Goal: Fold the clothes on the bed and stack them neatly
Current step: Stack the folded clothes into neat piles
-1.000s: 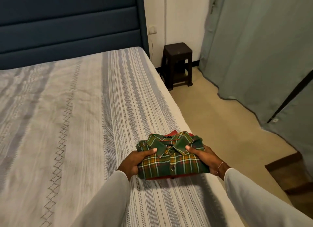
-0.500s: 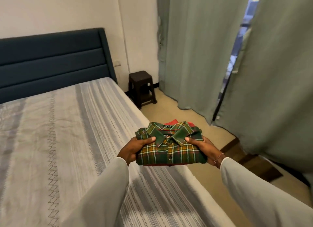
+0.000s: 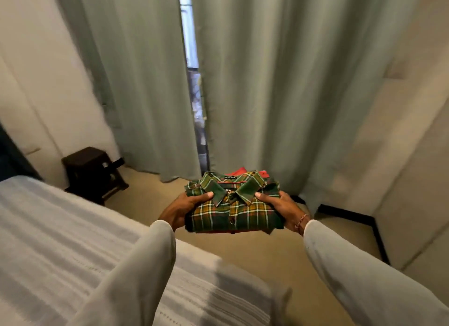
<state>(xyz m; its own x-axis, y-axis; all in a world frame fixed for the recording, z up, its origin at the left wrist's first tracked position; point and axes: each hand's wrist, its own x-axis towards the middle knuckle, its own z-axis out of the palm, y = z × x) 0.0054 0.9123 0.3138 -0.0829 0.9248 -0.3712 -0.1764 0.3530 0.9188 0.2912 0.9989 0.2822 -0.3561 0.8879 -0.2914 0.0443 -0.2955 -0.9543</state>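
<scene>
1. Your left hand (image 3: 182,210) and right hand (image 3: 283,207) grip the folded stack from either side, thumbs pressed on top of the green plaid shirt (image 3: 233,210).
2. You hold the stack in the air, past the corner of the bed (image 3: 73,248), above the floor (image 3: 262,255).
3. Under the plaid shirt a red garment (image 3: 245,172) shows at the far edge.
4. Beyond hang pale green curtains (image 3: 279,82); a dark stool (image 3: 93,172) stands left.

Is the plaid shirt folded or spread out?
Folded: the plaid shirt is a compact rectangle, collar on top, held between both hands.
</scene>
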